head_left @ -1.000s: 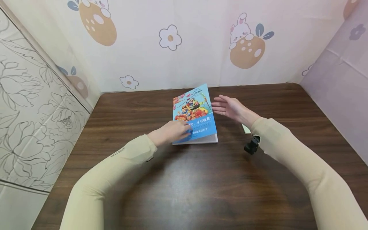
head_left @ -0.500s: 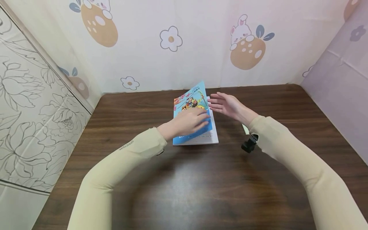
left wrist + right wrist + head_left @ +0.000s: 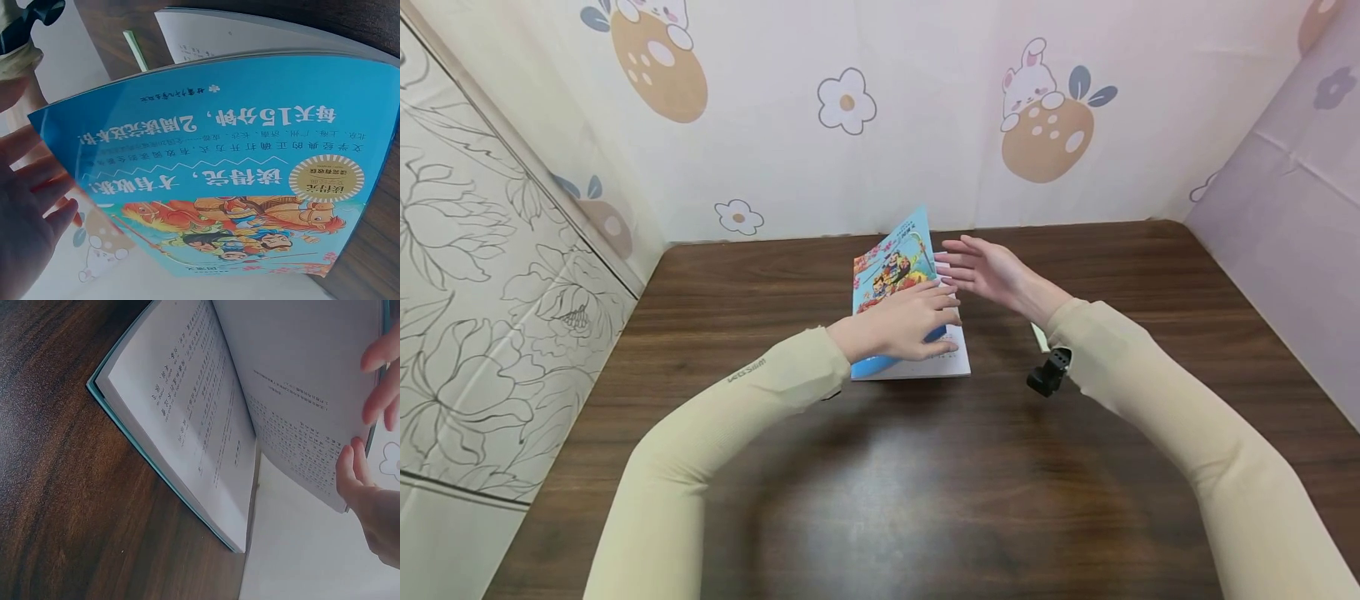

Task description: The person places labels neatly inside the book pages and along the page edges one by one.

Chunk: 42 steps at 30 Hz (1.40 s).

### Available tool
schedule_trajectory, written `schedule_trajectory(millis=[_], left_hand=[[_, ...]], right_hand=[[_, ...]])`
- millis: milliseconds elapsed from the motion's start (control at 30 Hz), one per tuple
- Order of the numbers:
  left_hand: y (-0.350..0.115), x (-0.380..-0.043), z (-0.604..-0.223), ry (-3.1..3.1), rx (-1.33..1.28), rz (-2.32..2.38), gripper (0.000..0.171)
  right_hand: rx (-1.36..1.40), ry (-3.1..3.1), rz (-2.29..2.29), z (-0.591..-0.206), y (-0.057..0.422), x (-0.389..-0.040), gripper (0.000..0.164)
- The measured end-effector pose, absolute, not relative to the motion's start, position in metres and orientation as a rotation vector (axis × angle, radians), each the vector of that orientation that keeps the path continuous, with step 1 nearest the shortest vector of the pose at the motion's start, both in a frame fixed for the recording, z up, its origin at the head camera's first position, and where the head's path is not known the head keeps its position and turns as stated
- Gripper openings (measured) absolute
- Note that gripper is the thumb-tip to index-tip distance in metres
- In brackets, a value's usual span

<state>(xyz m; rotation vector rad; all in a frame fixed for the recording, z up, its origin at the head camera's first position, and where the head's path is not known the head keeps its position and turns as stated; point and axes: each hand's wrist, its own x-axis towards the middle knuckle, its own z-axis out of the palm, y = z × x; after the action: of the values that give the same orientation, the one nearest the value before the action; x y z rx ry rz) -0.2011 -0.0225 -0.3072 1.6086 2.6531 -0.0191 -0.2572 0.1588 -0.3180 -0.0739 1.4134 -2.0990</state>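
An open book with a blue illustrated cover lies at the back middle of the table. Its front part stands tilted up to the left, with printed pages facing right. My left hand reaches across the lower cover, fingers extended past its free edge. The right hand is held to the right of the book, palm toward it, fingers straight. In the right wrist view, the right hand's fingertips overlap the raised page's edge. The left wrist view shows the cover upside down, hands along its left side.
A pale green strip-like item is partly hidden by the right sleeve. A black wrist camera hangs under the right wrist. Behind the dark wooden table rises a patterned wall, with another panel at left.
My left hand has moved right across the cover, its fingers spreading out beyond the edge. The raised front part tilts further up, baring more page. The right hand has shifted slightly left.
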Motion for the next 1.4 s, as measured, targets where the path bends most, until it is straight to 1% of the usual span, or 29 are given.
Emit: schedule_trajectory(millis=[100, 300, 400, 633, 767, 900, 1100, 1200, 1400], left_hand=[[-0.021, -0.203, -0.309, 2.672, 1.622, -0.065, 0.043], [-0.02, -0.209, -0.31, 2.728, 1.752, -0.149, 0.034], [-0.02, -0.211, -0.308, 2.749, 1.801, -0.233, 0.034], [-0.025, -0.214, -0.304, 2.769, 1.834, -0.393, 0.034], [-0.031, -0.214, -0.3, 2.766, 1.83, -0.422, 0.031], [-0.038, -0.214, -0.296, 2.763, 1.821, -0.437, 0.028], [-0.054, -0.212, -0.291, 2.777, 1.852, -0.445, 0.024], [-0.064, -0.212, -0.29, 2.802, 1.861, -0.423, 0.022], [-0.088, -0.212, -0.289, 2.847, 1.834, -0.357, 0.018]], right_hand=[[-0.08, 1.402, -2.104, -0.317, 0.158, -0.257, 0.053], [-0.107, 1.389, -2.111, -0.318, 0.156, -0.259, 0.053], [-0.122, 1.38, -2.113, -0.317, 0.155, -0.259, 0.052], [-0.146, 1.384, -2.092, -0.316, 0.151, -0.257, 0.051], [-0.11, 1.531, -2.04, -0.322, 0.15, -0.257, 0.051], [-0.188, 1.912, -1.81, -0.333, 0.149, -0.252, 0.047], [-0.616, 2.468, -1.117, -0.355, 0.152, -0.24, 0.037], [-0.771, 2.574, -0.826, -0.363, 0.153, -0.234, 0.036], [-0.946, 2.57, -0.55, -0.377, 0.152, -0.222, 0.042]])
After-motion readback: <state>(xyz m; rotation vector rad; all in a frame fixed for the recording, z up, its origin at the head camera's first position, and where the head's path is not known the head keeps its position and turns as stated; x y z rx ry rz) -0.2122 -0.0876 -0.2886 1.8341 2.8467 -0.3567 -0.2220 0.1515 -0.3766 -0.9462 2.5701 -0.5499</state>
